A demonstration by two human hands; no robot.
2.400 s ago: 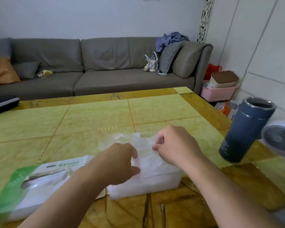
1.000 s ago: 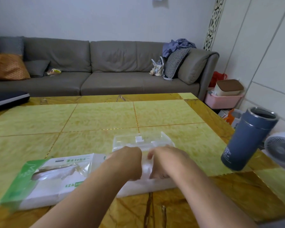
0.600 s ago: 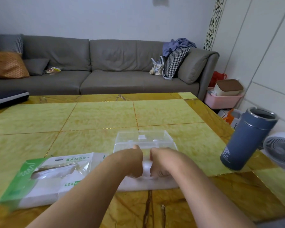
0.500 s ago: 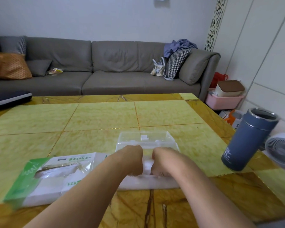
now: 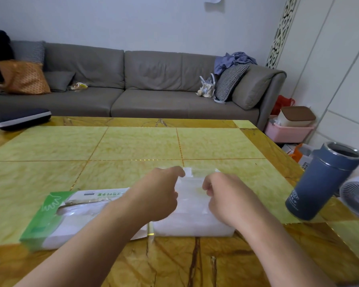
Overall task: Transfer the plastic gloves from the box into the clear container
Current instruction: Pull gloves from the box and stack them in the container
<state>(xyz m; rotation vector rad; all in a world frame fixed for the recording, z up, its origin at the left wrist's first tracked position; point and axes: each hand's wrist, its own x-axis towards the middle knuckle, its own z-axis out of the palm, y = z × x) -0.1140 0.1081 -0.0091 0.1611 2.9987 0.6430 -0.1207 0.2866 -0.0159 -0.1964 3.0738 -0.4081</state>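
Plastic gloves (image 5: 192, 206) fill the clear container (image 5: 195, 226), a whitish crumpled mass seen through its near wall. Container sits on the yellow-green table (image 5: 133, 146), near the front edge, long axis running left to right across the view. Its clear lid (image 5: 201, 172) shows along the far side, with a small white tab at mid-edge; whether the lid is fully down I cannot tell.

Glove box (image 5: 56, 216), green and white, lies just left of the container, its long axis also left to right, tilted a little so the left end sits nearer the viewer. Oval dispensing window faces up, film across it. Right end of the box is hidden under the left forearm; contact with the container cannot be judged.

Left hand (image 5: 158, 195) is over the container's left part, fingers curled inward, fingertips at the far rim by the lid tab. Whether they pinch the lid or the gloves is not clear. Right hand (image 5: 226, 195) is over the container's right part, fingers curled down onto the glove mass; a grip cannot be confirmed. The two hands are apart, with a strip of gloves showing between them.

Blue tumbler (image 5: 323, 181) stands right of the container, well apart, open-topped. Small fan (image 5: 356, 195) shows right of the tumbler. Grey sofa (image 5: 133, 88) lies beyond the table.
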